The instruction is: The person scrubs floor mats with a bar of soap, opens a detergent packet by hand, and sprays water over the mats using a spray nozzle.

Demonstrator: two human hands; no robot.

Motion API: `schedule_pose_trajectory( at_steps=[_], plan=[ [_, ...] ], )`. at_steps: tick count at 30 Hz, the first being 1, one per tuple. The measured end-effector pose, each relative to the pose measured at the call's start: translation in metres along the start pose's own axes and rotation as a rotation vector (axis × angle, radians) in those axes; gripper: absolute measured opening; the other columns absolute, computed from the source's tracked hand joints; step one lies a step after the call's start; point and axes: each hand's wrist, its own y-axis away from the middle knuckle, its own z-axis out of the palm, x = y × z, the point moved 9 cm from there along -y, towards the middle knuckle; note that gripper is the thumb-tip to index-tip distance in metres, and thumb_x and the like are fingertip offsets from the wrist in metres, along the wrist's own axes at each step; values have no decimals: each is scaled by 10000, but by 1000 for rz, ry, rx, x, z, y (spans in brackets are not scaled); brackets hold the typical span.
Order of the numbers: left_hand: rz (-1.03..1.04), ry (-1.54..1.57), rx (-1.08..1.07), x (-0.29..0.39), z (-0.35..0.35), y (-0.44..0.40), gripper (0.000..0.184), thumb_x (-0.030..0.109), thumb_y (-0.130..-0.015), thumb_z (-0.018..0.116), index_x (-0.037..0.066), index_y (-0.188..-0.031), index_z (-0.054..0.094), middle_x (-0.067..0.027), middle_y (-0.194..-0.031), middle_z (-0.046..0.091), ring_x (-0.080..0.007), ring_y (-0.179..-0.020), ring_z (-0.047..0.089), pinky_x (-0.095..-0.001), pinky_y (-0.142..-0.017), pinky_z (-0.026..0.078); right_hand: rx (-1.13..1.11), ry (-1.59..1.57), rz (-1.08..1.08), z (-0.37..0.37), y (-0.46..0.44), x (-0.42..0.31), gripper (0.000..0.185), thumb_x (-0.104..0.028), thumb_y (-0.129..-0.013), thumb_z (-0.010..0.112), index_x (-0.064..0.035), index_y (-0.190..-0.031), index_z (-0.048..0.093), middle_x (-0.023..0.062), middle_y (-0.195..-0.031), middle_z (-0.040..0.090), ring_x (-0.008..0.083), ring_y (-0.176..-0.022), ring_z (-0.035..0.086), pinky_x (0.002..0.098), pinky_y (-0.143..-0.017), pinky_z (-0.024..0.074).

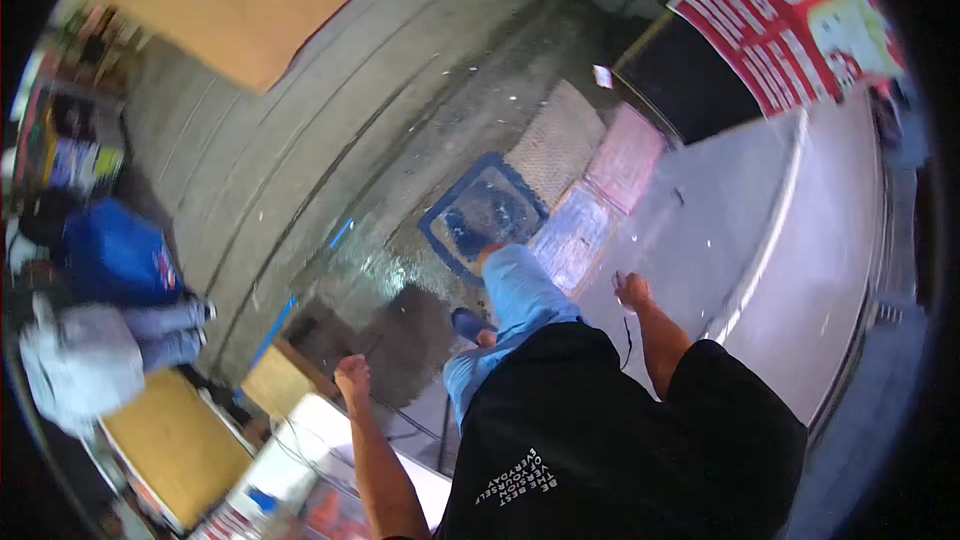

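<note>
- Where the scene begins at the left, a person in a pale top [85, 360] is beside a blue object [118, 245]; a box with a tan top [175, 435] lies nearer.
- Far left: a broad tan panel [250, 0] overhangs the grooved floor [300, 160].
- Near left: the white table [318, 418] bears loose cables, with the left hand [352, 380] just beyond its edge. The fingers are curled inward; whether this grip contains anything cannot be told. The arm hangs away from the body, probably for balance.
- Centre: a blue-rimmed mat [487, 215], a beige mat [560, 140], a pink mat [628, 155] and a blue-and-white mat [570, 240] form a patch, presumably laid for drier footing, since the floor nearby glistens.
- Right of centre: the right hand [634, 292] is raised over a pale grey surface [720, 210], its grip apparently drawn together on a thin dark cord [628, 342]. The hold seems light, at one end, leaving the rest to dangle.
- The cord: slender, dark and slightly curved, hanging below the fingers near the black shirt [640, 430]; its ends are indistinct.
- Far right: a red poster [790, 20] adjoins a black panel [685, 75].
</note>
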Motion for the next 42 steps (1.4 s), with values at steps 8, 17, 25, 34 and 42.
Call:
schedule_pose_trajectory(
  at_steps=[8, 17, 25, 34, 42],
  plan=[
    [195, -572, -218, 125, -2, -287, 198, 183, -887, 663, -8, -855, 704, -80, -696, 672, -184, -627, 623, -377, -636, 491, -206, -485, 705, 92, 35, -14, 393, -397, -773, 732, -85, -1010, 728, 189, -1045, 726, 334, -991, 708, 433, -830, 566],
    [104, -537, -308, 361, 94, -506, 140, 109, -857, 667, -28, -850, 697, -97, -681, 656, -144, -537, 593, -310, -473, 472, 325, -875, 480, -232, -223, -184, 379, -298, -850, 701, 11, -1061, 645, 251, -992, 693, 453, -946, 660, 479, -843, 527],
    [376, -914, -645, 559, 370, -637, 158, 121, -852, 647, -20, -871, 714, -97, -670, 663, -184, -557, 619, -330, -537, 486, 479, -1161, 865, -350, -245, -151, 380, -304, -846, 720, 7, -1041, 626, 269, -948, 683, 444, -913, 666, 475, -803, 528],
    [1239, -1199, -1170, 729, 900, -523, 148, 152, -838, 683, 12, -826, 731, -126, -739, 695, -239, -687, 665, -378, -682, 523, 164, -1178, 1984, -156, -96, -257, 485, -365, -808, 729, -13, -1128, 634, 260, -1101, 686, 433, -1042, 660, 490, -908, 527],
    [1247, -1193, -1733, 691, 1152, -242, 262, 263, -884, 709, 5, -928, 713, -157, -870, 718, -266, -778, 687, -381, -771, 532, -9, -1311, 2451, -185, -130, -347, 441, -336, -819, 725, -2, -1087, 618, 266, -1053, 690, 448, -1014, 663, 512, -866, 520]
  ],
)
